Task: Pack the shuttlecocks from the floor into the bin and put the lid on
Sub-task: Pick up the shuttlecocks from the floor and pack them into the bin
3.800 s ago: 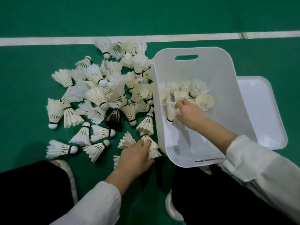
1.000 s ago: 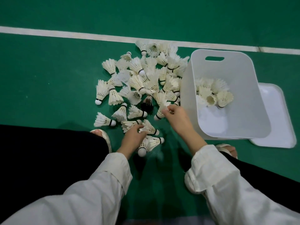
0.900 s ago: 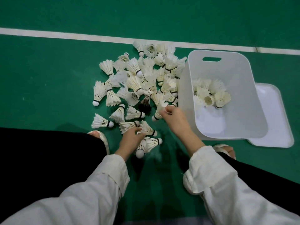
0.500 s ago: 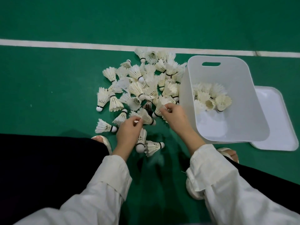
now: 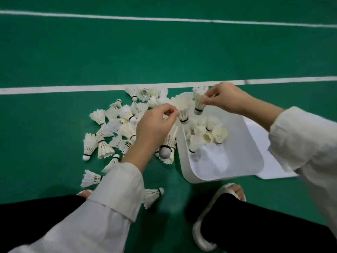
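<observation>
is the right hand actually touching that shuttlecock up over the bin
Touching. The head view shows the right hand pinching the feather skirt of the shuttlecock between thumb and fingertips, cork end down, above the bin.

- No word, label, brand, number or sign can be read anywhere in this view.
- The dark bands round the shuttlecocks (image 5: 88, 143) are too small and blurred to show whether they carry any print.
</observation>
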A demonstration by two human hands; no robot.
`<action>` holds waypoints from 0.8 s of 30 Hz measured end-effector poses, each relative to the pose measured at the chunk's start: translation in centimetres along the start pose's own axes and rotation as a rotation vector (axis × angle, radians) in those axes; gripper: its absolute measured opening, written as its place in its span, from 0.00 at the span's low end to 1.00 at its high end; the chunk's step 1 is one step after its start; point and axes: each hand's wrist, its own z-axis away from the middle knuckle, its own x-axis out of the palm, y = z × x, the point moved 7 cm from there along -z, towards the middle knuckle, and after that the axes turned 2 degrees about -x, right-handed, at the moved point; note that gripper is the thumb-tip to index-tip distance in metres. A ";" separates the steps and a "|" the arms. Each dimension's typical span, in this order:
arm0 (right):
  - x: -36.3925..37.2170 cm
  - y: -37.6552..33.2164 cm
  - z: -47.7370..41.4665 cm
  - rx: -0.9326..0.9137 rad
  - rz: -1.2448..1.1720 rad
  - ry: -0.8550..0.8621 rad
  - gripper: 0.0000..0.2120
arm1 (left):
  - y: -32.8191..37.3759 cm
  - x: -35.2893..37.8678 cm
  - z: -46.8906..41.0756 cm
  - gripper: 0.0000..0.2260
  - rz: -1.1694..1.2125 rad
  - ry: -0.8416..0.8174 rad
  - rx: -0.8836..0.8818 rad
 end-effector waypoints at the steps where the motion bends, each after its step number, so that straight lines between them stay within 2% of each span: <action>1: -0.3 1.6 0.1 0.019 0.014 0.001 0.12 | 0.6 0.9 -0.3 0.08 -0.001 -0.019 0.003; 7: 6.4 10.9 1.3 0.152 0.066 -0.168 0.16 | -0.3 6.6 -0.1 0.07 -0.024 -0.152 -0.095; 11: 12.6 14.0 1.3 0.166 0.068 -0.283 0.13 | -2.0 8.9 0.5 0.08 -0.062 -0.224 -0.145; 13: 14.9 14.8 0.7 0.170 0.049 -0.293 0.12 | -2.4 9.6 0.5 0.08 -0.082 -0.245 -0.150; 16: 17.0 15.6 -0.5 0.181 0.027 -0.252 0.19 | -2.9 10.2 0.3 0.08 -0.083 -0.255 -0.168; 20: 18.5 16.4 -1.0 0.173 0.110 -0.259 0.12 | -3.2 10.5 0.2 0.08 -0.074 -0.251 -0.178; 24: 19.0 17.0 -0.9 0.123 0.117 -0.284 0.11 | -3.1 10.8 0.1 0.07 -0.064 -0.257 -0.182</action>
